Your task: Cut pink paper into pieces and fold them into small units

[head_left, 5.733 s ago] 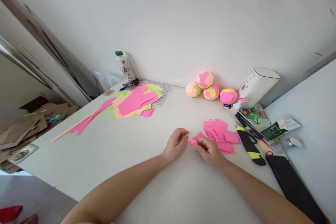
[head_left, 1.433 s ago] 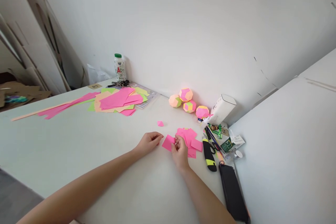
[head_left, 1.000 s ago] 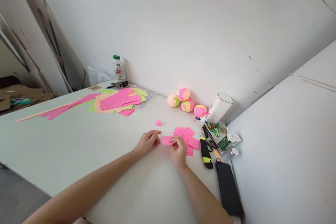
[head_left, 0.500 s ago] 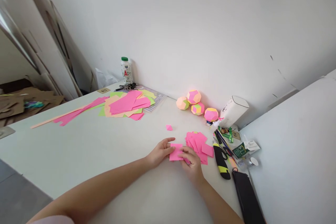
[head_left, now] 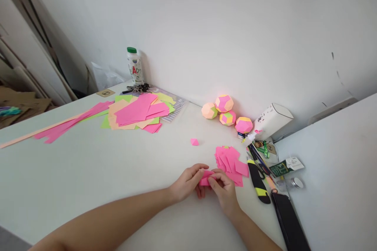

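A small piece of pink paper (head_left: 205, 180) is held just above the table between both hands, partly folded over. My left hand (head_left: 187, 183) grips its left side, with some fingertips showing beneath it. On the right side, my right hand (head_left: 224, 190) pinches the paper between thumb and fingers. Right behind that hand lies a loose pile of pink paper squares (head_left: 231, 162). A small folded pink paper piece (head_left: 194, 142) rests alone on the table, beyond my hands.
Several multicoloured paper balls (head_left: 224, 103) sit by the wall. Pink, green and peach sheets (head_left: 132, 113) lie at left, near a white bottle (head_left: 135, 66) and keys (head_left: 140, 88). A cutter (head_left: 258, 182), a black case (head_left: 290, 221) and a white box (head_left: 273, 120) line the right.
The pink paper was flat and facing up; now it is folded over, and my fingers have closed tighter around it. The camera view has shifted, so the surroundings sit differently.
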{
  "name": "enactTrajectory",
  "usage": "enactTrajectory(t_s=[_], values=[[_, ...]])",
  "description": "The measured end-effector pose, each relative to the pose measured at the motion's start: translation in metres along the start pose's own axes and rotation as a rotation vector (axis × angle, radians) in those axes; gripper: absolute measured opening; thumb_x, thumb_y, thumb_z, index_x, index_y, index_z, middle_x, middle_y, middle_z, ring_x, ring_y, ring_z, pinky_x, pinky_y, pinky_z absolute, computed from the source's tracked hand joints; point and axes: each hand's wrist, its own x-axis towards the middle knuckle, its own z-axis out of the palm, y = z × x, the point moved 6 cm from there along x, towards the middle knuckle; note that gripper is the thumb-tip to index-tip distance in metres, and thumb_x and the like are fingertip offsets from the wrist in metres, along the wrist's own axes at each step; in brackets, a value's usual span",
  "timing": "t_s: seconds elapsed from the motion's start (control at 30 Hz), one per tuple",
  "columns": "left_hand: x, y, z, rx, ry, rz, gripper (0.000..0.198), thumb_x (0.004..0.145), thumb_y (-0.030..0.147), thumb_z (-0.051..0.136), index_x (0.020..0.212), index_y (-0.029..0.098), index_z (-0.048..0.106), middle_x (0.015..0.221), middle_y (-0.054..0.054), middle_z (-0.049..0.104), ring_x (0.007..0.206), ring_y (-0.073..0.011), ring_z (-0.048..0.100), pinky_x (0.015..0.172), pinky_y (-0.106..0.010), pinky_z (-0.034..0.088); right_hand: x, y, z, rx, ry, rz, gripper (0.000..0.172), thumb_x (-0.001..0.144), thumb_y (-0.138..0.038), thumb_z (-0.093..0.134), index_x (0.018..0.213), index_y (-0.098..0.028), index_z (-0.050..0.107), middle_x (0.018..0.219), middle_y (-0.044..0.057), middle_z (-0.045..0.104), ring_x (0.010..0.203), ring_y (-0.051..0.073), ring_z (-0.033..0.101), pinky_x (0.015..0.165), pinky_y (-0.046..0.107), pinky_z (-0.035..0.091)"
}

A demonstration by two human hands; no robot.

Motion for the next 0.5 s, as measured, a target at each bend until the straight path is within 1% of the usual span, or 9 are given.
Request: enactTrajectory(t_s=[0.03, 0.07, 0.13, 0.17, 0.23, 0.3, 0.4, 0.47, 0.5], values=[[-0.001, 0.001, 0.001, 0.008, -0.019, -0.008, 0.052, 0.088, 0.057, 0.044, 0.12, 0.016, 0.042, 0.06, 0.001, 0.061, 0.053, -0.0164, 0.062, 0.053, -0.029, 0.048, 0.0, 0.0, -0.001, 0.011, 0.01, 0.0, 0.014, 0.079, -0.032, 0.068, 0.071, -0.021, 0.068, 0.082, 0.004, 0.061, 0.072, 0.017, 0.06, 0.065, 0.03, 0.051], [-0.002, 0.001, 0.002, 0.011, -0.03, -0.012, 0.054, 0.086, 0.053, 0.051, 0.124, 0.017, 0.038, 0.066, 0.001, 0.062, 0.054, -0.016, 0.062, 0.054, -0.029, 0.049, 0.001, -0.001, -0.003, 0.018, 0.021, -0.009, 0.012, 0.079, -0.03, 0.068, 0.071, -0.021, 0.067, 0.079, 0.003, 0.061, 0.069, 0.016, 0.059, 0.062, 0.028, 0.05], [-0.003, 0.001, 0.004, 0.049, -0.04, -0.032, 0.057, 0.081, 0.046, 0.061, 0.124, 0.017, 0.037, 0.066, 0.003, 0.062, 0.053, -0.0151, 0.062, 0.054, -0.028, 0.049, 0.001, -0.003, -0.006, 0.016, 0.035, -0.042, 0.01, 0.079, -0.027, 0.068, 0.071, -0.021, 0.067, 0.076, 0.002, 0.06, 0.067, 0.015, 0.058, 0.06, 0.026, 0.049], [-0.003, 0.0, 0.006, 0.061, -0.053, -0.05, 0.054, 0.08, 0.044, 0.063, 0.12, 0.016, 0.04, 0.062, 0.004, 0.061, 0.052, -0.0148, 0.062, 0.053, -0.027, 0.049, 0.0, -0.005, -0.006, 0.01, 0.027, -0.056, 0.009, 0.08, -0.026, 0.067, 0.071, -0.021, 0.067, 0.076, 0.002, 0.06, 0.068, 0.015, 0.058, 0.061, 0.026, 0.049], [-0.004, -0.003, 0.011, 0.043, -0.095, -0.085, 0.042, 0.08, 0.043, 0.062, 0.108, 0.015, 0.046, 0.058, 0.004, 0.059, 0.052, -0.0149, 0.062, 0.051, -0.026, 0.049, 0.0, -0.007, -0.006, -0.007, 0.006, -0.074, 0.007, 0.081, -0.024, 0.065, 0.074, -0.022, 0.067, 0.074, 0.001, 0.061, 0.069, 0.015, 0.058, 0.061, 0.026, 0.049], [-0.005, -0.005, 0.013, -0.003, -0.1, -0.095, 0.036, 0.08, 0.047, 0.061, 0.094, 0.016, 0.048, 0.064, 0.002, 0.06, 0.052, -0.0142, 0.062, 0.048, -0.025, 0.048, -0.002, -0.007, -0.006, -0.017, -0.01, -0.081, 0.007, 0.082, -0.023, 0.064, 0.076, -0.022, 0.067, 0.071, 0.001, 0.06, 0.067, 0.014, 0.057, 0.059, 0.025, 0.048], [-0.006, -0.009, 0.012, -0.04, -0.093, -0.117, 0.038, 0.081, 0.052, 0.058, 0.083, 0.017, 0.045, 0.071, 0.0, 0.063, 0.052, -0.0131, 0.063, 0.046, -0.024, 0.048, -0.005, -0.005, -0.006, 0.013, -0.026, -0.057, 0.007, 0.083, -0.025, 0.064, 0.077, -0.021, 0.064, 0.071, 0.0, 0.059, 0.059, 0.012, 0.055, 0.051, 0.023, 0.047], [-0.006, -0.01, 0.011, -0.049, -0.095, -0.131, 0.039, 0.081, 0.055, 0.056, 0.082, 0.017, 0.044, 0.072, -0.001, 0.064, 0.052, -0.013, 0.063, 0.046, -0.024, 0.048, -0.006, 0.0, -0.006, 0.059, -0.036, 0.009, 0.007, 0.083, -0.028, 0.064, 0.086, -0.021, 0.063, 0.072, 0.0, 0.058, 0.053, 0.011, 0.054, 0.047, 0.022, 0.046], [-0.007, -0.01, 0.01, -0.053, -0.09, -0.134, 0.04, 0.081, 0.055, 0.056, 0.082, 0.017, 0.044, 0.072, -0.001, 0.065, 0.052, -0.013, 0.063, 0.046, -0.023, 0.048, -0.007, 0.003, -0.006, 0.083, -0.034, 0.05, 0.012, 0.082, -0.029, 0.065, 0.092, -0.022, 0.061, 0.073, 0.0, 0.057, 0.052, 0.01, 0.054, 0.045, 0.021, 0.046]])
